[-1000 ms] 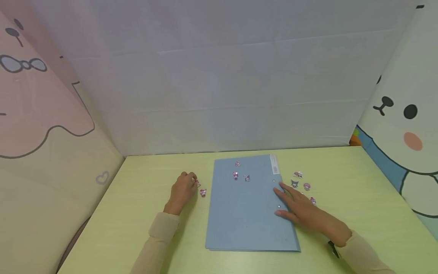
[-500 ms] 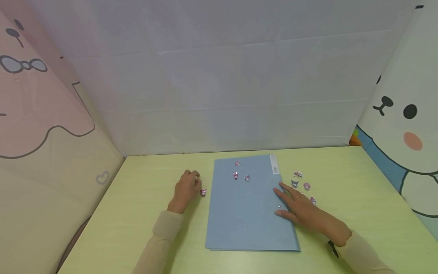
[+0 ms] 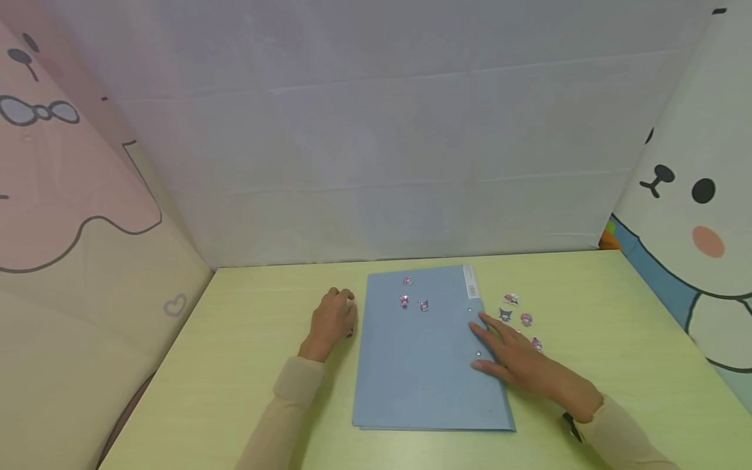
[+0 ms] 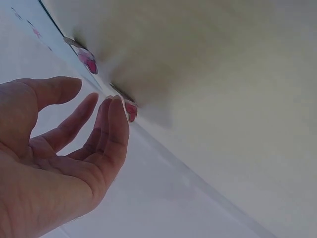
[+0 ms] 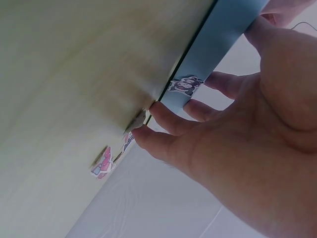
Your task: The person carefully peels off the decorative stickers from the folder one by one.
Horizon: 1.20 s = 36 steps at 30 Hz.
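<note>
Left grip (image 3: pixel 333 320): fingers loosely bent, thumb apart, beside two pink stickers (image 4: pixel 88 59) on the tabletop (image 3: pixel 252 313).
Right grip (image 3: pixel 512 358): spread fingers resting on the blue folder (image 3: pixel 420 372).
Folder top: three small stickers (image 3: pixel 404 301).
Right side: loose stickers (image 3: pixel 526 320), tabletop.

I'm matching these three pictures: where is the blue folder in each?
Head: blue folder, lower centre.
Left wrist: blue folder, top left corner.
Right wrist: blue folder, slanting band, top, right of centre.
Shared landmark: tabletop, beside the blue folder in every view.
</note>
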Motion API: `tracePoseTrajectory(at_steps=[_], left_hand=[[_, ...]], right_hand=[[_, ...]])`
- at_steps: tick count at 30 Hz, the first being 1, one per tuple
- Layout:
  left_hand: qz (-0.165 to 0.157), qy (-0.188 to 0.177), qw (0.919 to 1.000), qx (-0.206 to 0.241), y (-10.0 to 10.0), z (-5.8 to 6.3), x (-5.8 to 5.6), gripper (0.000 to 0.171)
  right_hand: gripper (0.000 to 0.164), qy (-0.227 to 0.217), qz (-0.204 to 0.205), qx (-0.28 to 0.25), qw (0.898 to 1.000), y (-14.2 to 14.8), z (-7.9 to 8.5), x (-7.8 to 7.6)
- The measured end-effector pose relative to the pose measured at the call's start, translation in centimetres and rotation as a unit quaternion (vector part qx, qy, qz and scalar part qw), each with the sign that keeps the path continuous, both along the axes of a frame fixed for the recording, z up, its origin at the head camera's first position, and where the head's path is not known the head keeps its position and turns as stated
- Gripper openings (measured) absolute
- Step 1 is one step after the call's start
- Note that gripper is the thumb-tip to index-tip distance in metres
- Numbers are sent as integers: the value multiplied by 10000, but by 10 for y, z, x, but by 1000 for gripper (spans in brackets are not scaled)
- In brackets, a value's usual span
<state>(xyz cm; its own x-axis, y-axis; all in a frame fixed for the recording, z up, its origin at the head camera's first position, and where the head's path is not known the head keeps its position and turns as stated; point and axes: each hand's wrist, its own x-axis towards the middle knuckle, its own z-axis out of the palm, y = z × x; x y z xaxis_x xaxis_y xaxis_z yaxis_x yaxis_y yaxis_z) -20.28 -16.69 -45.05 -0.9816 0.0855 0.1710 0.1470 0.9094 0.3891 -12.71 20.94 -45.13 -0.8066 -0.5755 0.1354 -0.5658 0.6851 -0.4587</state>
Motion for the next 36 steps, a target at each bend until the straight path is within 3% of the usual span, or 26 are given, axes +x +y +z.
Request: tracePoseTrajectory(at_steps=[7, 24, 36], left_hand=[[22, -42, 10000, 22, 11, 0, -3, 18], [-317, 443, 9985, 114, 33, -2, -5, 12], [-492, 370, 9979, 206, 50, -1, -7, 11]], right_hand=[[68, 24, 3, 30, 10000, 0, 0, 0], [68, 182, 58, 36, 9998, 0, 0, 0], [67, 206, 88, -9, 9997, 0, -1, 0]])
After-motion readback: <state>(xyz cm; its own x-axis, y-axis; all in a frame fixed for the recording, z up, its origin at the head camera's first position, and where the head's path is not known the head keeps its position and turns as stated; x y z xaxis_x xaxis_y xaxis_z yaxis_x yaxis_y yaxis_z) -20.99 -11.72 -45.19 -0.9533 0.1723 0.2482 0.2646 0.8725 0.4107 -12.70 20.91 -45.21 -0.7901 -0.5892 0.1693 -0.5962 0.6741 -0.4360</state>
